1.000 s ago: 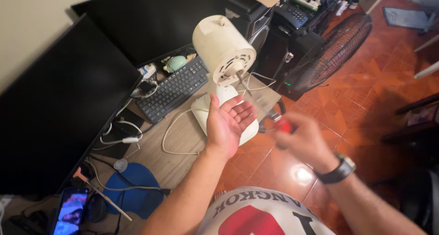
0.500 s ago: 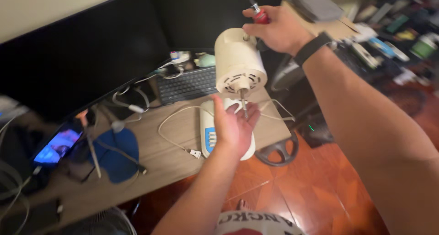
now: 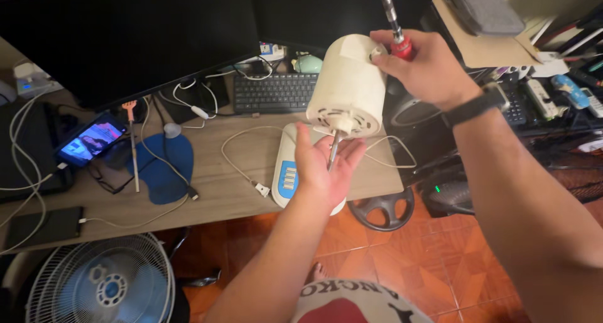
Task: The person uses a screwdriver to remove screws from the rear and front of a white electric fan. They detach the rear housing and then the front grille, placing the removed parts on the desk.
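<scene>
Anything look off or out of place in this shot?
Yes. The fan motor housing is stripped bare: no blade or guard, shaft exposed above the left hand. A fan guard lies on the floor. The right hand holds a red-handled screwdriver at the housing's rear.

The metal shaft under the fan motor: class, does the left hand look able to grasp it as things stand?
Probably yes: the left hand is cupped open just below the shaft, and nothing stands between them.

A small lit rectangular phone screen (image 3: 92, 141) glows blue and pink at the tabletop's left; two large dark monitor screens (image 3: 132, 37) stand behind; a blue rectangular label panel (image 3: 288, 175) marks the white fan base.
</scene>
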